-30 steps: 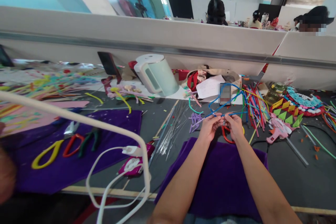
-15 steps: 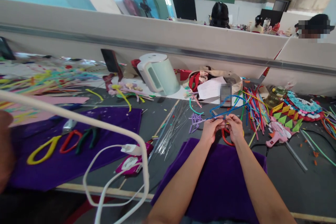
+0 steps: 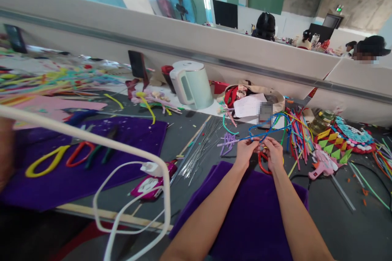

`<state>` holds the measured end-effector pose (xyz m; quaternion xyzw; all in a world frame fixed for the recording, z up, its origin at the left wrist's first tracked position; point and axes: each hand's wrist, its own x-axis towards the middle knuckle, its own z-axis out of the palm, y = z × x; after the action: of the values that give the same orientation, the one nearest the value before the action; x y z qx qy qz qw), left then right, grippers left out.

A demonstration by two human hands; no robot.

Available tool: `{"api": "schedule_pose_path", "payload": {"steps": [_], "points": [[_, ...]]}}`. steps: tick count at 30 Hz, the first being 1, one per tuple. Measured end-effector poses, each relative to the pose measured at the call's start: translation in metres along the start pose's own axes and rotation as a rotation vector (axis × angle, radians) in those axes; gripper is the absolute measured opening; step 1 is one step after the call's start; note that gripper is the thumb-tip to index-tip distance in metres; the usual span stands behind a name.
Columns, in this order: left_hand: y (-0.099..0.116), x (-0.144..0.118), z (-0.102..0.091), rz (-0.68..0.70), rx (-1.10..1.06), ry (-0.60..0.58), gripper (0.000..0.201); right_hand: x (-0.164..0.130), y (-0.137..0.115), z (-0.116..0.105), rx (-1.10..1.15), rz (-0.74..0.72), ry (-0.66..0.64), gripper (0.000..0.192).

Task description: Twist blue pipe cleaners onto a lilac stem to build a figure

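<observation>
My left hand (image 3: 245, 150) and my right hand (image 3: 273, 153) are held close together above the far edge of a purple cloth (image 3: 254, 216). Both pinch a blue pipe cleaner (image 3: 267, 128) that loops up and away from my fingers toward the back. A pale purple pipe cleaner (image 3: 228, 142) sticks out to the left of my left hand. Red-handled scissors (image 3: 262, 164) lie on the table just beneath my hands, partly hidden by them.
A bundle of coloured pipe cleaners (image 3: 295, 128) lies right of my hands, a pink glue gun (image 3: 321, 165) beyond it. Thin metal wires (image 3: 202, 147) lie left. A pale green kettle (image 3: 192, 85) stands at the back. A white cable (image 3: 134, 195) curves across the front left.
The view has tilted and shifted a little; my hands stay together on the blue pipe cleaner, whose loop has bent slightly tighter.
</observation>
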<state>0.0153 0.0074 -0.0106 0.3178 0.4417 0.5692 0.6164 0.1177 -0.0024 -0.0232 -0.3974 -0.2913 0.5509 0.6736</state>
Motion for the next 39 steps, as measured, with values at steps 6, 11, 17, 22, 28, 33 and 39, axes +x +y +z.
{"api": "schedule_pose_path", "payload": {"steps": [6, 11, 17, 22, 28, 33, 39], "points": [[0.002, -0.003, 0.002, -0.033, -0.019, -0.079, 0.019, 0.004, 0.001, -0.005, 0.0, -0.001, 0.022, 0.02], [0.001, 0.0, -0.003, -0.108, -0.089, -0.138, 0.025, 0.005, 0.003, -0.006, -0.051, -0.015, 0.009, 0.02], [-0.001, 0.007, -0.008, -0.189, -0.164, -0.117, 0.023, 0.004, 0.004, -0.005, -0.195, -0.131, 0.019, 0.023], [-0.003, 0.01, -0.009, -0.174, -0.195, -0.042, 0.021, 0.001, 0.003, -0.005, -0.328, -0.142, 0.103, 0.03], [-0.006, 0.011, -0.006, -0.005, -0.07, 0.074, 0.019, -0.003, -0.002, -0.001, -0.355, -0.225, 0.112, 0.032], [-0.014, 0.007, -0.001, 0.109, 0.058, -0.023, 0.018, 0.001, 0.005, -0.001, -0.256, -0.02, 0.003, 0.031], [-0.011, 0.002, 0.001, 0.093, 0.08, -0.086, 0.018, 0.003, 0.008, -0.003, -0.186, -0.057, 0.086, 0.025]]}}
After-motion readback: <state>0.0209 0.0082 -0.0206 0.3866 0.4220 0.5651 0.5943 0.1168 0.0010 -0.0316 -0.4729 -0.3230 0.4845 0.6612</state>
